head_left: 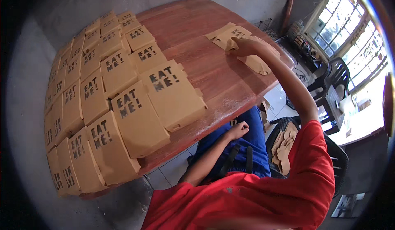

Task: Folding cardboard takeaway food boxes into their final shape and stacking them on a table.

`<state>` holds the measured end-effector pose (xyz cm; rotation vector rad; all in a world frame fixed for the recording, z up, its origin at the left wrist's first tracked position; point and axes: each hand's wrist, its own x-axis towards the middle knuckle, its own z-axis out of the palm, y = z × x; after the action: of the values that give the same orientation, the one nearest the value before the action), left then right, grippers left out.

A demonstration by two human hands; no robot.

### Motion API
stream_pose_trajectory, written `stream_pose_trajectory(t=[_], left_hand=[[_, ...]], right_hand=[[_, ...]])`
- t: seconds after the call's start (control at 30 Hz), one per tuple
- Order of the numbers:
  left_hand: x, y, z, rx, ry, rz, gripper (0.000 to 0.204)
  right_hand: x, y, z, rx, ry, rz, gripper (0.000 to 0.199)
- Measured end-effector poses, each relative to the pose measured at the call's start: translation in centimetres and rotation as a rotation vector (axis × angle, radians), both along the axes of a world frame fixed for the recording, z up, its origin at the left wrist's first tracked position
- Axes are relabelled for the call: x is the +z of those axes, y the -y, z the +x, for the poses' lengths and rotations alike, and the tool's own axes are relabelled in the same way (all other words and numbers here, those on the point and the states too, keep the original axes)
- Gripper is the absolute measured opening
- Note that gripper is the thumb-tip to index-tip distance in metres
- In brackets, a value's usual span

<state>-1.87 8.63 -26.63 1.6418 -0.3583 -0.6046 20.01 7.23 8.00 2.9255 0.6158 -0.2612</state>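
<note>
My right hand reaches across the wooden table and grips the edge of a flat brown cardboard box blank, which lies on a small pile of such blanks at the table's far right. My left hand rests curled on my blue-clad thigh just below the table's edge and holds nothing. Several folded brown cardboard boxes with cut-out letters lie in overlapping rows over the left half of the table.
A black chair to my right holds more brown cardboard pieces. Further right stand dark chairs and a bright barred window. A grey wall runs along the table's left side.
</note>
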Motion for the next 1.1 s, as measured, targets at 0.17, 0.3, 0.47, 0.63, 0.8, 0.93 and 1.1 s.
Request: stream_pose_trajectory(t=[0.17,0.3,0.47,0.63,0.8,0.93,1.1], left_hand=[[-0.3,-0.1,-1.0,0.033,0.140,-0.014,0.024],[1.5,0.2,-1.4,-0.042,0.086,-0.040,0.022],[1.9,-0.9,-2.0,0.009,0.049,0.025,0.026],[0.9,-0.9,-1.7,-0.024,0.084,0.028,0.025],[1.2,0.0,-1.3,-0.050,0.058,0.019,0.025],[0.2,-1.0,-1.0,0.000,0.082,0.053,0.026],[1.0,-0.8,-1.0,-0.010,0.065,0.029,0.025]], right_hand=[[-0.6,-0.7,-0.1,0.079,0.003,0.112,0.085],[-1.1,-0.5,3.0,0.119,-0.014,0.102,0.085],[1.4,-2.9,3.4,0.175,-0.114,-0.065,0.083],[3.9,-3.5,4.4,0.131,-0.430,0.023,0.083],[1.1,-3.3,8.2,0.291,-0.259,-0.070,0.089],[0.6,-6.4,6.2,0.571,0.036,-0.274,0.084],[0.9,-6.7,6.8,0.549,0.029,-0.382,0.076]])
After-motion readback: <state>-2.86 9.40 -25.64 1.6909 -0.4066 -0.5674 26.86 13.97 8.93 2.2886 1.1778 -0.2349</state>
